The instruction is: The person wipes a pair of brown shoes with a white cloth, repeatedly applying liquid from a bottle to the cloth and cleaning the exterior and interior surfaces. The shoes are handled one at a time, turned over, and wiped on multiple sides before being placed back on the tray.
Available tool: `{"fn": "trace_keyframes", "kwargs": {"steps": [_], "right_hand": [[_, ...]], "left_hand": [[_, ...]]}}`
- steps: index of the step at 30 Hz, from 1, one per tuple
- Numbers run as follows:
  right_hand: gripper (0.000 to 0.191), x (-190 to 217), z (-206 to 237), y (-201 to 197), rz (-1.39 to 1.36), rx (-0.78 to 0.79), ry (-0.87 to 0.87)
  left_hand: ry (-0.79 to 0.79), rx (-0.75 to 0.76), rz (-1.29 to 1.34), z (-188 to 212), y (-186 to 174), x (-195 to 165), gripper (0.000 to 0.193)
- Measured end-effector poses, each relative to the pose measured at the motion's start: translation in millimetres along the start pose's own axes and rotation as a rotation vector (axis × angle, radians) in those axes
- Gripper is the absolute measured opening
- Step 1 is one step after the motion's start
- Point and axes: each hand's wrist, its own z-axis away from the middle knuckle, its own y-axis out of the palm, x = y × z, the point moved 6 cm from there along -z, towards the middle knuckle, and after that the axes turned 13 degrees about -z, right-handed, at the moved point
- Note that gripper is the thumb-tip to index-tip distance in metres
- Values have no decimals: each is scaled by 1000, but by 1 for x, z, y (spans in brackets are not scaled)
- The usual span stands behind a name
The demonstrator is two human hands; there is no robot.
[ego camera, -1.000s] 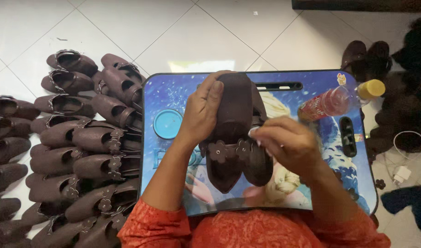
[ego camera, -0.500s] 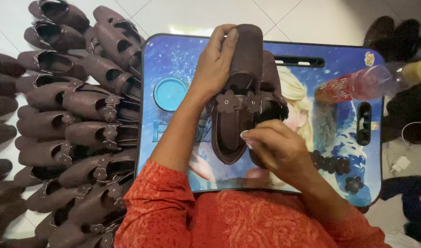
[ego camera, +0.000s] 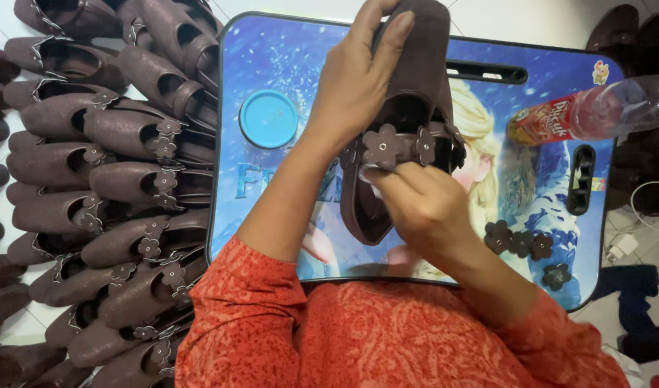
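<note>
Left hand (ego camera: pixel 355 82) grips the brown shoe (ego camera: pixel 405 108) above the desk (ego camera: pixel 272 65) — fingers closed round its toe. Right hand (ego camera: pixel 423 205) pinches the strap by a flower (ego camera: pixel 382 146) — spare flowers (ego camera: pixel 520 244) lie nearby.

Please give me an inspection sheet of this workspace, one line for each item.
Surface: blue picture-printed lap tray with a round blue cup recess and slots.
Job's things: brown shoe held above the tray; its strap carries brown flower pieces.
Clutter: four loose flower pieces on the tray; plastic bottle lying at its right edge.
Grippers: left hand grips the shoe's upper part; right hand presses at the strap.
Cables: white cable and plug on the floor, right.
Surroundings: rows of brown shoes on the tiled floor, left; dark shoes top right.
</note>
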Motion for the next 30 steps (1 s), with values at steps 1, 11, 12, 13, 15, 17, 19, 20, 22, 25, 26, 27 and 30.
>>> {"fn": "trace_keyframes", "kwargs": {"steps": [1,11,12,13,15,17,19,20,22,25,26,27,30], "right_hand": [[12,-2,-6,13,94,47,12],[18,-15,3,42,148,727,-62],[23,-13,0,35,105,636,-78],[29,-12,-4,28,64,545,-95],[25,-12,-9,19,-33,451,-86],[9,-16,-12,17,-144,449,-20],[9,-14,-14,11,-170,370,-111],[10,-14,-14,9,-181,330,-153],[11,-16,-12,8,-183,311,-168],[10,-20,-7,10,-186,310,-194],[10,-21,-6,12,-189,315,-200],[9,-21,-5,13,-185,291,-223],[6,-19,-4,15,-166,241,-264]], "left_hand": [[17,-8,-1,1,0,-2,43],[-40,48,-81,4,-6,-5,45],[-51,63,-93,5,-7,-3,46],[-30,64,12,7,-9,-3,49],[10,59,212,16,-19,4,56],[-116,173,280,32,-18,21,67],[-215,241,366,56,-16,33,72],[-258,253,420,72,-14,36,71],[-515,379,418,106,-8,52,69],[-350,438,223,137,-6,42,67],[-334,444,149,145,-5,40,67],[-317,449,76,151,-2,37,70],[-221,290,214,152,-3,25,75]]}}
